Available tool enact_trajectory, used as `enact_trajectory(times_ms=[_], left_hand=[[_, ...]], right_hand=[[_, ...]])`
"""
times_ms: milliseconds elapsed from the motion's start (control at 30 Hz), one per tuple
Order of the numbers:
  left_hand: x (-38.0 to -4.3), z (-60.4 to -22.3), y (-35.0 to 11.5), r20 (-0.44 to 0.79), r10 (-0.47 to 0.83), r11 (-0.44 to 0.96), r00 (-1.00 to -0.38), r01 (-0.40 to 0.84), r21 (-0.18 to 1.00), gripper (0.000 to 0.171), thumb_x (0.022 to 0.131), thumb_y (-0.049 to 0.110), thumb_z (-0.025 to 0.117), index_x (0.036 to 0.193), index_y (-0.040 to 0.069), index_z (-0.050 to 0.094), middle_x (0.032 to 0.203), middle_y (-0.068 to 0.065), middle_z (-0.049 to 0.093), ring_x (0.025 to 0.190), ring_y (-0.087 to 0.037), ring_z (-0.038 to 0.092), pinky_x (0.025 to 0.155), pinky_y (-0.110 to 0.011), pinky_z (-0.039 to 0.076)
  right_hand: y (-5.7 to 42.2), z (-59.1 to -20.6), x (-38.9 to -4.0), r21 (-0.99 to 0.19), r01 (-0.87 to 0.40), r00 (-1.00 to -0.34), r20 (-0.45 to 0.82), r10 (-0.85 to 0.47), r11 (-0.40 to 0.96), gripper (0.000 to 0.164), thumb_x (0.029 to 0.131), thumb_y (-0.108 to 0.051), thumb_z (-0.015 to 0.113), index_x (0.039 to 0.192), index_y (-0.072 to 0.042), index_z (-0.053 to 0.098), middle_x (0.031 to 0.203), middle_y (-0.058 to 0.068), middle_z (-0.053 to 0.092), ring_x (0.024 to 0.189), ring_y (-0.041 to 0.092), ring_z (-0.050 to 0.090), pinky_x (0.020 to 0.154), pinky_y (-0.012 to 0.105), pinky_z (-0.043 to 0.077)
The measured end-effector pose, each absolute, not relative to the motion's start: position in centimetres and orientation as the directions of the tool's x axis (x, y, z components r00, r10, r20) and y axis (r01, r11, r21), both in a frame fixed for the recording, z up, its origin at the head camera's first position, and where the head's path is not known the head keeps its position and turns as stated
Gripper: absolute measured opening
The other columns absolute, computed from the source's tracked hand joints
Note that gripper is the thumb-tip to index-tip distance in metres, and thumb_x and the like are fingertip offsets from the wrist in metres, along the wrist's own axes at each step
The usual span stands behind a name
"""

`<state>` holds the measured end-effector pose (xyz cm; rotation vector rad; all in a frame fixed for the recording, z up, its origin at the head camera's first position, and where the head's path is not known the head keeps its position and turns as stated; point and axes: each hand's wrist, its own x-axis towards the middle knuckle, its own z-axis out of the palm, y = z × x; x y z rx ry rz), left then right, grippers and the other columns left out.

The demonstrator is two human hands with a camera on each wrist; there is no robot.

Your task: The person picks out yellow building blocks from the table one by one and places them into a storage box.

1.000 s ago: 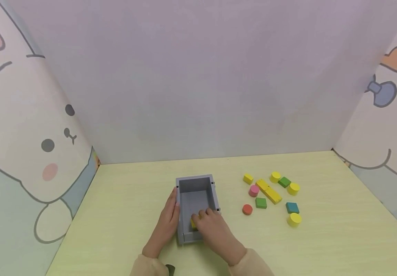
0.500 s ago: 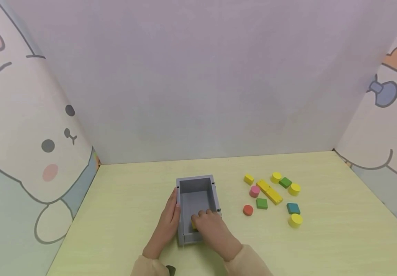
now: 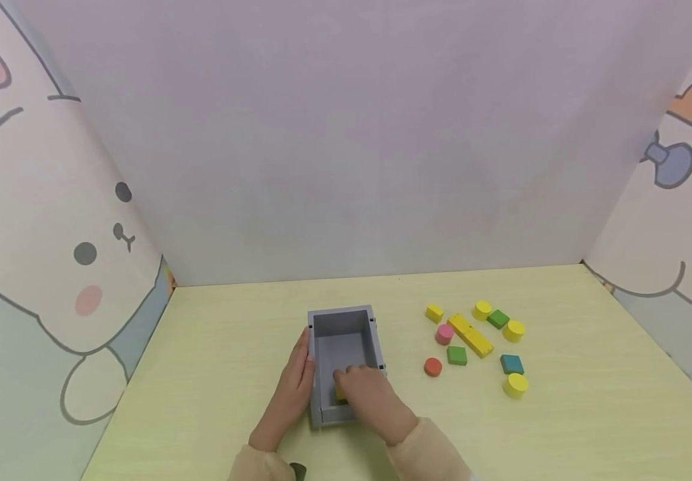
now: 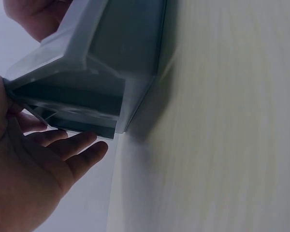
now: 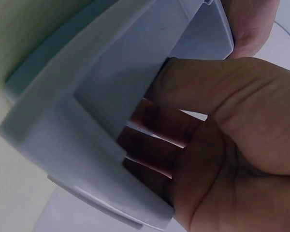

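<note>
A grey rectangular box [image 3: 340, 312] stands open-topped on the table. My left hand [image 3: 295, 384] lies along its left wall, fingers mostly straight; in the left wrist view these fingers [image 4: 82, 150] reach along the box's side. Over the near right rim, my right hand [image 3: 373, 399] reaches into the box. Its fingers are bent down onto a yellow block [image 3: 340, 392] near the front end, pinching it, and most of the block is hidden beneath them. In the right wrist view the thumb and fingers [image 5: 154, 150] go in behind the grey wall, which hides the fingertips.
Right of the box lie loose blocks: yellow cylinders [image 3: 515, 385], green squares [image 3: 457, 355], a blue square [image 3: 511, 364], a red disc [image 3: 433, 367], a pink cylinder [image 3: 444, 334], a small yellow block [image 3: 434, 312] and a long yellow piece [image 3: 470, 335]. A wall stands behind the table.
The right wrist and sleeve have shifted slightly left, and slightly more of the yellow block shows under the fingers. The left hand and the box have stayed put.
</note>
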<state>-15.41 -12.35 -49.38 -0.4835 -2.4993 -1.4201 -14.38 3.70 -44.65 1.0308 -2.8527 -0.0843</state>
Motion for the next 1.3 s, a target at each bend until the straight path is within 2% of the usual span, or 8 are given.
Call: enact_trajectory(times_ms=[133, 300, 567, 767, 900, 1067, 1300], left_hand=[[-15.4, -49.5, -12.4, 0.351, 0.174, 0.463, -0.920, 0.391, 0.795, 0.048, 0.101, 0.014, 0.030, 0.144, 0.002, 0.015, 0.150, -0.022, 0.020, 0.135, -0.035, 0.017, 0.107, -0.060, 0.022], [-15.2, -48.9, -12.2, 0.333, 0.176, 0.479, -0.926, 0.376, 0.794, 0.048, 0.101, 0.013, 0.029, 0.144, -0.002, 0.014, 0.149, -0.024, 0.019, 0.134, -0.038, 0.017, 0.107, -0.061, 0.022], [-15.2, -49.3, -12.3, 0.326, 0.170, 0.488, -0.930, 0.367, 0.792, 0.048, 0.101, 0.018, 0.028, 0.145, 0.002, 0.014, 0.150, -0.023, 0.019, 0.136, -0.033, 0.016, 0.108, -0.059, 0.022], [-15.0, -48.9, -12.2, 0.334, 0.168, 0.486, -0.928, 0.372, 0.791, 0.048, 0.101, 0.016, 0.030, 0.144, 0.002, 0.015, 0.150, -0.022, 0.020, 0.135, -0.034, 0.017, 0.108, -0.059, 0.023], [-15.1, -49.0, -12.2, 0.344, 0.167, 0.480, -0.924, 0.381, 0.790, 0.048, 0.101, 0.016, 0.030, 0.145, 0.003, 0.015, 0.150, -0.021, 0.020, 0.135, -0.034, 0.017, 0.107, -0.059, 0.023], [-15.2, -49.3, -12.3, 0.347, 0.169, 0.492, -0.923, 0.383, 0.782, 0.048, 0.101, 0.018, 0.029, 0.144, 0.002, 0.015, 0.150, -0.021, 0.020, 0.135, -0.033, 0.018, 0.108, -0.058, 0.023], [-15.3, -49.2, -12.3, 0.327, 0.155, 0.489, -0.932, 0.360, 0.795, 0.049, 0.101, 0.019, 0.031, 0.145, 0.003, 0.016, 0.150, -0.020, 0.022, 0.136, -0.029, 0.018, 0.109, -0.056, 0.023]], right_hand=[[3.7, -44.5, -14.4, 0.085, -0.628, -0.771, 0.066, -0.634, 0.773, 0.014, 0.074, -0.007, 0.069, 0.086, -0.011, 0.064, 0.071, 0.003, 0.065, 0.060, 0.013, 0.058, 0.048, 0.026, 0.053], [3.8, -44.2, -14.3, 0.102, -0.626, -0.771, 0.066, -0.634, 0.773, 0.013, 0.075, -0.007, 0.069, 0.086, -0.012, 0.064, 0.070, 0.003, 0.064, 0.061, 0.014, 0.058, 0.048, 0.027, 0.053], [4.2, -44.2, -14.6, 0.115, -0.654, -0.743, 0.092, -0.663, 0.748, 0.017, 0.075, -0.008, 0.069, 0.091, -0.013, 0.066, 0.073, 0.002, 0.064, 0.063, 0.016, 0.057, 0.051, 0.029, 0.050], [4.6, -43.9, -14.8, 0.134, -0.661, -0.709, 0.210, -0.673, 0.738, 0.014, 0.075, -0.007, 0.069, 0.087, -0.013, 0.065, 0.073, 0.000, 0.063, 0.065, 0.015, 0.056, 0.054, 0.027, 0.050], [4.9, -43.9, -14.8, 0.131, -0.650, -0.690, 0.310, -0.654, 0.748, 0.011, 0.076, -0.008, 0.068, 0.086, -0.011, 0.064, 0.078, 0.002, 0.065, 0.072, 0.017, 0.058, 0.062, 0.031, 0.054], [5.3, -43.7, -14.9, 0.112, -0.623, -0.700, 0.363, -0.615, 0.774, 0.016, 0.078, -0.011, 0.066, 0.093, -0.011, 0.063, 0.091, 0.004, 0.066, 0.083, 0.020, 0.059, 0.073, 0.036, 0.055], [6.3, -43.7, -15.0, 0.058, -0.602, -0.708, 0.423, -0.566, 0.796, 0.020, 0.079, -0.015, 0.066, 0.098, -0.010, 0.061, 0.097, 0.006, 0.065, 0.089, 0.023, 0.057, 0.076, 0.040, 0.055]])
